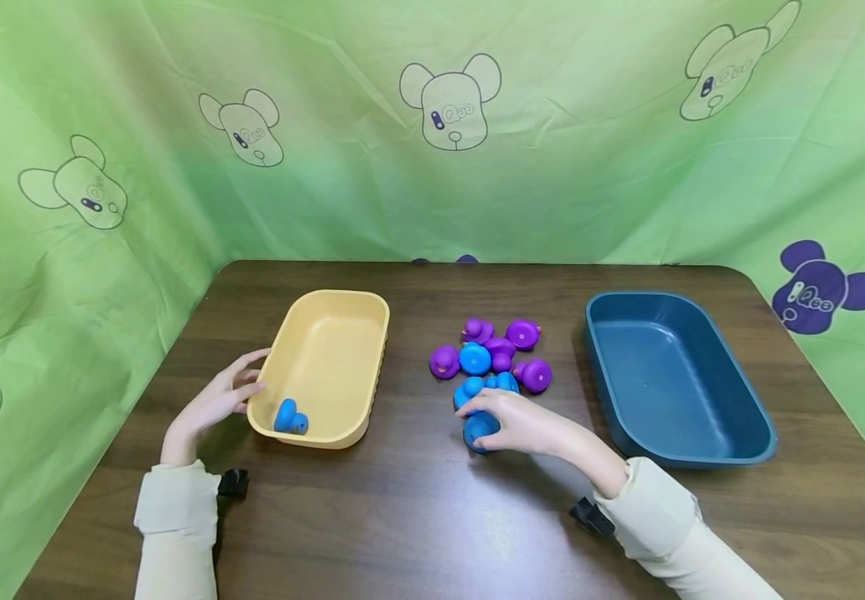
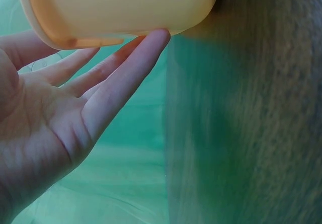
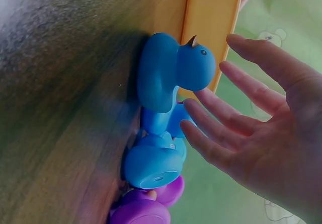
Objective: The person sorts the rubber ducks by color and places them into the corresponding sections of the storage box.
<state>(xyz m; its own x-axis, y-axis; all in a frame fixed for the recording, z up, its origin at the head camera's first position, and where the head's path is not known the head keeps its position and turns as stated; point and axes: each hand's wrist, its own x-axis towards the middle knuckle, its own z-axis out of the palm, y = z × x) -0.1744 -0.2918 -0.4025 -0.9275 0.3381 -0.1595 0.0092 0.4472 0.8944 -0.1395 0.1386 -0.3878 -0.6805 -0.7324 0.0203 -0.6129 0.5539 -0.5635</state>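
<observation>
My left hand (image 1: pixel 211 408) is at the left side of a yellow plastic basket (image 1: pixel 378 367). In the left wrist view its fingers reach out fairly straight and touch the basket's outer wall (image 2: pixel 126 7). Inside the basket lies one blue rubber duck (image 1: pixel 287 417). My right hand (image 1: pixel 518 421) hovers over the nearest blue duck (image 1: pixel 480 431) on the table, thumb and fingers spread around it. The right wrist view shows this duck (image 3: pixel 161 73) upright, with a gap between it and the thumb; whether any fingertip touches it I cannot tell.
More blue ducks (image 1: pixel 475 359) and several purple ducks (image 1: pixel 535 376) cluster just beyond my right hand. A dark blue basin (image 1: pixel 683 454) stands on the right of the wooden table (image 1: pixel 402 517). Green printed cloth (image 1: pixel 327 200) hangs behind the table.
</observation>
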